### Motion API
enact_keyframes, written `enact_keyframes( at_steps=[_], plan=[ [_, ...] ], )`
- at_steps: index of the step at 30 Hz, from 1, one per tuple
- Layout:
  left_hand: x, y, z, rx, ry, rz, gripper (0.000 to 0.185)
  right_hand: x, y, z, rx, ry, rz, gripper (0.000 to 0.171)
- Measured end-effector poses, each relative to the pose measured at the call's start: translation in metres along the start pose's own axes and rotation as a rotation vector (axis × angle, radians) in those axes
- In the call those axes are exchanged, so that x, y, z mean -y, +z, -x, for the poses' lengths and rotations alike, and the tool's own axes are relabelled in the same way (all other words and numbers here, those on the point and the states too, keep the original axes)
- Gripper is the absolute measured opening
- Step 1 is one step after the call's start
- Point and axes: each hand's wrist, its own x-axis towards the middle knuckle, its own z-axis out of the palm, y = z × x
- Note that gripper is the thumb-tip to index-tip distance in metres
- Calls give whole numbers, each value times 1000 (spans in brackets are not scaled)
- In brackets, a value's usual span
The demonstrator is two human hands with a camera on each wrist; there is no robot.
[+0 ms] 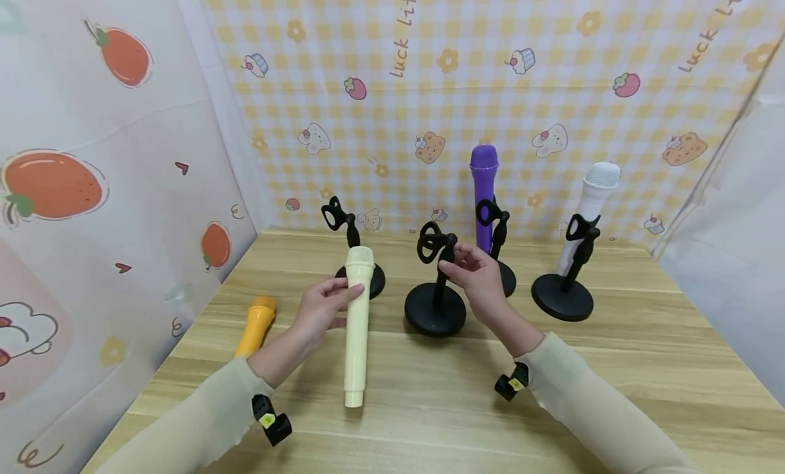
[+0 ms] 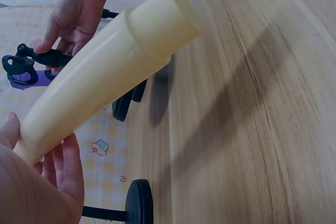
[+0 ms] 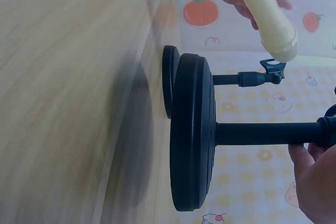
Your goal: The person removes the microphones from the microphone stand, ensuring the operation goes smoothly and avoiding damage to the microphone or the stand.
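A pale yellow microphone [image 1: 357, 338] is held upright in my left hand [image 1: 315, 309], its mesh head at the top. In the left wrist view, the fingers and thumb of the left hand [image 2: 50, 182] wrap the microphone, whose tail end [image 2: 165, 22] points towards the camera. My right hand [image 1: 483, 287] grips a black microphone stand [image 1: 435, 312] by its post, just under the clip. The round base [image 3: 191, 132] of this stand shows edge-on in the right wrist view, with a shadow on the table beside it.
Behind the left hand is another black stand [image 1: 377, 281]. A purple microphone [image 1: 484, 171] and a white microphone [image 1: 593, 198] overlap the clips of two stands at the right. An orange microphone [image 1: 256, 324] lies at the left on the wooden table [image 1: 441, 419]. Patterned cloth hangs behind.
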Motion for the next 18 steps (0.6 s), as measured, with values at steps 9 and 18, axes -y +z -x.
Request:
enact_keyframes(
  at_steps=[9,18],
  plan=[
    [5,-13,2,-15,-21,-16,50,1,5,-9,-2,20,10,43],
    [8,-27,7,-54,-38,-48,54,0,8,-17,-2,11,9,39]
  ],
)
